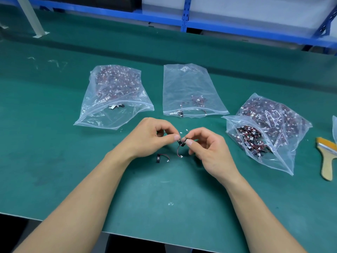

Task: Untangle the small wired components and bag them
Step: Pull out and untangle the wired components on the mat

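My left hand [151,136] and my right hand [207,148] meet above the green mat and pinch small black wired components [181,142] between thumbs and forefingers. A red-black wire with a white plug [179,152] hangs down from them. Another component [161,158] lies loose on the mat below my left hand. Three clear zip bags lie beyond: a full left bag [113,94], a nearly empty middle bag [191,92] with a few components, and a full right bag [264,132] with its mouth open toward me.
A brush with a wooden handle [327,157] lies at the right edge. Small white bits [184,131] lie on the green mat [54,143] just past my fingers. Blue shelving [184,15] runs along the back. The table's front edge is close below my forearms.
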Demonstrator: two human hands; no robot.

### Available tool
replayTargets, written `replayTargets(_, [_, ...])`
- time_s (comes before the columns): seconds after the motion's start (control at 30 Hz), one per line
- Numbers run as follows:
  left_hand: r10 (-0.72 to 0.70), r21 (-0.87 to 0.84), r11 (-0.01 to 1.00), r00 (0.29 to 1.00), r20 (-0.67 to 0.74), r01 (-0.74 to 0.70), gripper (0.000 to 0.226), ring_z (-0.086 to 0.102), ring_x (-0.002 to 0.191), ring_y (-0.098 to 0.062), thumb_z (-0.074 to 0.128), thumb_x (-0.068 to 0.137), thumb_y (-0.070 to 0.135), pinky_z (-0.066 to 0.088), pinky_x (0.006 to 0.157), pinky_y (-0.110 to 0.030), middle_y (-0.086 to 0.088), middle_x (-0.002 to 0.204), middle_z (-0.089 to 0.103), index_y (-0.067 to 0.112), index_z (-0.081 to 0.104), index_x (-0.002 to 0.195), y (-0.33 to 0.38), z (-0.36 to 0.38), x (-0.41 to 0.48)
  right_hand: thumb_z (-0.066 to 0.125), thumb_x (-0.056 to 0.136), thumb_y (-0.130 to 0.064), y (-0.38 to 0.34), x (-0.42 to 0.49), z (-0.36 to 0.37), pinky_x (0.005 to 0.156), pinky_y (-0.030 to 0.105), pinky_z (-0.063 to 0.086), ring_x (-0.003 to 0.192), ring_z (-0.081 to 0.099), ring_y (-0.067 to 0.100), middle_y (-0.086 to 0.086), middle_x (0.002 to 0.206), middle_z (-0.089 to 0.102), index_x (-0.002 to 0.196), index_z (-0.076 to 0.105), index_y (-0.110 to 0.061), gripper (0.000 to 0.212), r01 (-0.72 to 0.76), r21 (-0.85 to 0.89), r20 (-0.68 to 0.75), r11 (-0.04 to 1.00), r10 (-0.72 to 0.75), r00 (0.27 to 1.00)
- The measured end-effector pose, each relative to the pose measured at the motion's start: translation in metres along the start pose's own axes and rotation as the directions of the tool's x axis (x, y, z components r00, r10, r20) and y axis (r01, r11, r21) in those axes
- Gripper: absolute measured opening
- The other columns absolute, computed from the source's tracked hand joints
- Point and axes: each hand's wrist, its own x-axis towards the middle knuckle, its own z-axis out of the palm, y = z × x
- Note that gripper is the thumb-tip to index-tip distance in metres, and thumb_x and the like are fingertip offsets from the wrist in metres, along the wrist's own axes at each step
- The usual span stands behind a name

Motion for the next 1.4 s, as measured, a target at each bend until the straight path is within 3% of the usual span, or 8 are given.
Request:
replayTargets(0.1, [-0.04, -0.001, 0.999, 0.999, 0.01, 0.04, 0.013, 0.04, 0.057, -0.012, 0.072, 0.091, 0.023, 0.034, 0.056, -0.024, 0.01, 0.067, 0.063, 0.025, 0.075, 0.079, -0.001, -0.001, -0.001, 0.069, 0.089, -0.009, 0.0, 0.0, -0.004, 0.059, 0.013, 0.042, 0.064, 0.06, 0.013, -0.002, 0.102, 0.074, 0.083, 0.066, -0.027, 0.019, 0.014, 0.028, -0.062, 1.0, -0.013, 0.998])
replayTargets(0.23, [-0.079, -0.005, 0.997, 0.994, 0.073, 0.079, 0.015, 0.046, 0.059, -0.013, 0.064, 0.084, 0.034, 0.038, 0.059, -0.029, 0.0, 0.068, 0.066, 0.026, 0.074, 0.075, 0.0, -0.002, -0.002, 0.069, 0.083, -0.015, -0.002, 0.001, -0.012, 0.057, 0.012, 0.041, 0.056, 0.054, 0.004, -0.006, 0.07, 0.068, 0.085, 0.068, -0.018, 0.004, 0.034, 0.099, -0.057, 0.994, -0.028, 0.998])
replayTargets(0.47, [-0.093, 0.116, 0.991, 0.971, 0.222, 0.069, 0.013, 0.065, 0.069, -0.017, 0.072, 0.079, 0.041, 0.054, 0.069, -0.038, 0.01, 0.072, 0.072, 0.031, 0.077, 0.073, -0.003, 0.006, -0.003, 0.079, 0.083, -0.008, 0.002, -0.004, -0.02, 0.058, 0.019, 0.042, 0.057, 0.053, 0.01, 0.0, 0.067, 0.072, 0.077, 0.075, -0.018, 0.013, 0.042, -0.221, 0.119, 0.974, -0.016, 0.993])
replayTargets(0.7, [-0.087, 0.238, 0.97, 0.982, 0.168, 0.046, 0.016, 0.06, 0.06, -0.008, 0.08, 0.079, 0.04, 0.053, 0.064, -0.039, 0.013, 0.064, 0.069, 0.029, 0.075, 0.069, -0.003, 0.011, 0.0, 0.083, 0.08, -0.024, 0.008, -0.005, -0.016, 0.06, 0.016, 0.036, 0.062, 0.054, 0.003, -0.015, 0.068, 0.068, 0.078, 0.079, -0.028, 0.006, 0.175, -0.543, 0.189, 0.821, -0.084, 0.978])
replayTargets(0.93, [0.038, 0.259, 0.966, 0.997, -0.072, -0.018, 0.022, 0.054, 0.061, -0.007, 0.075, 0.08, 0.047, 0.046, 0.061, -0.033, 0.013, 0.064, 0.065, 0.029, 0.074, 0.07, -0.009, 0.008, 0.0, 0.076, 0.081, -0.032, 0.014, -0.004, -0.017, 0.062, 0.015, 0.034, 0.059, 0.048, 0.007, -0.012, 0.084, 0.064, 0.09, 0.079, -0.028, 0.01, 0.195, -0.53, 0.039, 0.825, -0.206, 0.978])
replayTargets(1.13, [0.205, 0.41, 0.905, 0.96, -0.19, -0.113, 0.013, 0.05, 0.1, -0.014, 0.066, 0.094, 0.031, 0.043, 0.088, -0.028, 0.011, 0.113, 0.063, 0.024, 0.075, 0.101, -0.013, 0.015, 0.023, 0.071, 0.089, -0.017, 0.005, 0.027, -0.034, 0.069, 0.008, 0.037, 0.076, 0.056, 0.005, -0.015, 0.091, 0.068, 0.1, 0.075, -0.023, 0.013, 0.086, -0.58, -0.15, 0.81, -0.21, 0.966])
replayTargets(1.27, [0.095, 0.566, 0.824, 0.986, -0.137, 0.0, 0.028, 0.038, 0.131, -0.018, 0.056, 0.099, 0.038, 0.037, 0.108, -0.038, 0.003, 0.146, 0.047, 0.022, 0.07, 0.117, -0.019, 0.022, 0.049, 0.066, 0.092, -0.017, 0.003, 0.049, -0.039, 0.069, 0.01, 0.035, 0.076, 0.057, 0.003, -0.005, 0.096, 0.07, 0.1, 0.075, -0.019, 0.012, 0.019, -0.657, -0.129, 0.754, -0.138, 0.982])
replayTargets(1.4, [-0.014, 0.661, 0.744, 0.992, -0.127, 0.095, 0.038, 0.032, 0.137, -0.019, 0.049, 0.1, 0.041, 0.034, 0.109, -0.039, 0.004, 0.15, 0.045, 0.025, 0.061, 0.132, -0.028, 0.025, 0.064, 0.062, 0.094, -0.015, 0.001, 0.066, -0.035, 0.083, 0.026, 0.044, 0.087, 0.062, 0.016, -0.003, 0.1, 0.074, 0.102, 0.076, -0.017, 0.017, -0.003, -0.722, -0.094, 0.691, -0.093, 0.991])
